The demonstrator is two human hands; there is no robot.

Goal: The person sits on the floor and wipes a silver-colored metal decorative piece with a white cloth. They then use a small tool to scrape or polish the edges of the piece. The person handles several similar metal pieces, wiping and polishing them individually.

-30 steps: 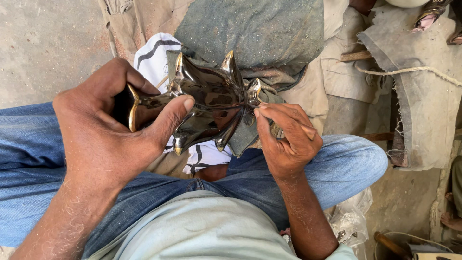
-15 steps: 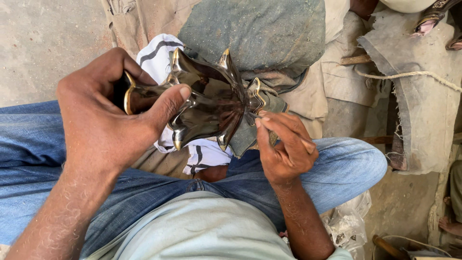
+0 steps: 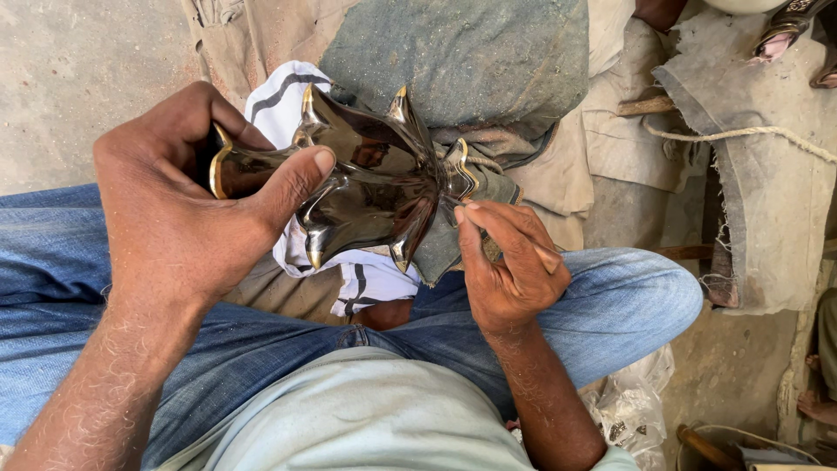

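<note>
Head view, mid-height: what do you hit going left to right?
Left hand gripping the shiny dark metal piece → white striped cloth beneath it → right hand pinched at the piece's right edge → grey cloth with frayed rope on the ground.

A white cloth with dark stripes (image 3: 362, 279) lies across blue jeans (image 3: 628, 305). Beyond it, a grey-green cloth (image 3: 462, 52) covers the floor (image 3: 70, 78). A frayed rope (image 3: 741, 133) crosses a grey sack (image 3: 767, 201) at right.
</note>
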